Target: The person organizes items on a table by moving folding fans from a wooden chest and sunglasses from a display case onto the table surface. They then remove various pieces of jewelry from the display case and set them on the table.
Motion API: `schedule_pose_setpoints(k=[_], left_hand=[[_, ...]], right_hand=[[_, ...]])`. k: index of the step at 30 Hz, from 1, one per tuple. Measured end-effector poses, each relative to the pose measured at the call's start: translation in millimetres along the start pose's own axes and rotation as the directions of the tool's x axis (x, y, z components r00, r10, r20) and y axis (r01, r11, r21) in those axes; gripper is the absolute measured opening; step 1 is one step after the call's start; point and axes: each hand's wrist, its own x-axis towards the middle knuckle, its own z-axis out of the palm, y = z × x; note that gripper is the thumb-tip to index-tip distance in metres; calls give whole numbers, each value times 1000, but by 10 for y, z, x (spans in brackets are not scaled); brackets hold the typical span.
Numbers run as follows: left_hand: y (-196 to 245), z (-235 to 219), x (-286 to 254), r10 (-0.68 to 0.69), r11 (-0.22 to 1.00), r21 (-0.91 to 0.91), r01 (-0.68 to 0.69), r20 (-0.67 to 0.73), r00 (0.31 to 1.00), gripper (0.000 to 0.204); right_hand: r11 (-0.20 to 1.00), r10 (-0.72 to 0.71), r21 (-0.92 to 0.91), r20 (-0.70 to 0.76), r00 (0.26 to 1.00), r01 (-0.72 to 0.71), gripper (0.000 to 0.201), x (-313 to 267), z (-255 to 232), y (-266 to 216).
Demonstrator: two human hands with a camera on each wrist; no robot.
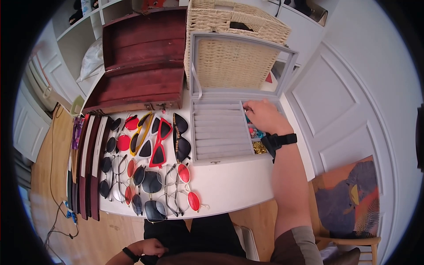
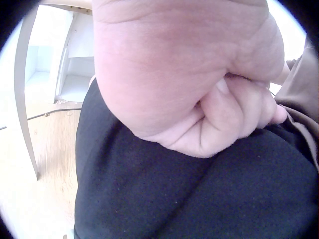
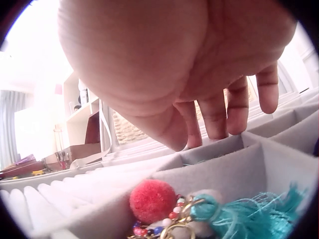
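My right hand [image 1: 266,117] reaches over the right-hand column of a grey jewelry box [image 1: 221,160]. In the right wrist view its fingers [image 3: 214,117] point down at a rear compartment, fingertips close to the divider. What lies under them is mostly hidden. The nearer compartment holds a red pompom [image 3: 152,200], beaded gold-tone jewelry and a turquoise tassel [image 3: 244,214]. Gold-coloured pieces [image 1: 259,147] fill the front compartment. Padded ring rolls [image 1: 221,132] take up the box's left side. My left hand [image 2: 199,79] rests on the dark trousers, fingers curled into the palm, holding nothing visible.
The box's glazed lid [image 1: 288,73] stands raised against a wicker basket [image 1: 238,17]. An open dark-red case [image 1: 141,42] stands left of it. Rows of sunglasses [image 1: 160,141] and several long flat cases [image 1: 100,163] cover the table's left part. A framed picture [image 1: 346,198] leans at the right.
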Motion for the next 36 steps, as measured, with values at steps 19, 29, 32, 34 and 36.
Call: schedule_pose_setpoints(k=[19, 29, 32, 34, 36], left_hand=[[-154, 48, 50, 18, 999, -35, -18, 2, 1000, 52], [-195, 48, 111, 50, 999, -22, -49, 30, 998, 52], [-147, 48, 90, 60, 998, -3, -59, 25, 998, 54], [-90, 34, 67, 55, 998, -9, -55, 28, 998, 53], [-10, 11, 42, 51, 999, -9, -51, 33, 998, 53]], right_hand=[[970, 43, 243, -260, 965, 22, 26, -31, -23, 42], [810, -222, 488, -262, 939, 327, 15, -606, -428, -368], [695, -518, 501, -149, 842, 516, 13, -748, -370, -547], [652, -670, 515, 48, 740, 557, 9, -798, -284, -669], [685, -676, 470, 124, 727, 557, 10, -808, -222, -780]])
